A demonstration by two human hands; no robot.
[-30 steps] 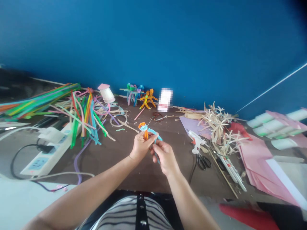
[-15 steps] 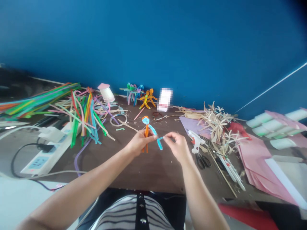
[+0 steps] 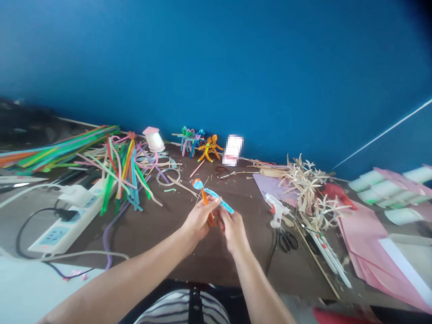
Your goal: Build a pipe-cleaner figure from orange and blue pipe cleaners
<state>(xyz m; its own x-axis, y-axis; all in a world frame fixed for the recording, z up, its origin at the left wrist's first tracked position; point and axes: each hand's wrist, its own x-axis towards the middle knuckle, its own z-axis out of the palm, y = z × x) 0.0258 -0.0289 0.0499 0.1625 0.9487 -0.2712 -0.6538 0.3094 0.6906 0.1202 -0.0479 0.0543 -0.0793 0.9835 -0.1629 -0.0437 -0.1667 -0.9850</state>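
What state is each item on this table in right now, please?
orange-and-blue pipe-cleaner figure: held up, tilted, blue arm angled right
left hand: closed around the figure's orange body
right hand: fingers curled beside the left hand, contact hidden
white hot glue gun: lying on its side
black-handled scissors: lying flat
white power strip: plugs inserted at its far end
pink paper sheets: loosely stacked, edges fanned

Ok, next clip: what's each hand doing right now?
Left hand: closed, holding a pipe-cleaner figure.
Right hand: closed, apparently pinching the same figure; exact grip partly hidden.
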